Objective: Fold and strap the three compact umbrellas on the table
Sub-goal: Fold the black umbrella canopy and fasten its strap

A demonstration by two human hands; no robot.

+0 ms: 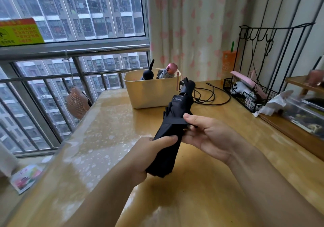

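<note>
Black umbrella [172, 121] gripped, two umbrellas [166, 73] in bin [150, 93]

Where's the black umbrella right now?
Centre of the head view: the black umbrella is held over the table by the left hand and right hand, just in front of the beige bin.

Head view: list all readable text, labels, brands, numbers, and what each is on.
Nothing can be quoted.
Window sticker: yellow and red, characters too blurred to read.
Orange card by the curtain: print too blurred.
Printed card, table's left edge: too blurred.
Black umbrella: no text visible.
</note>
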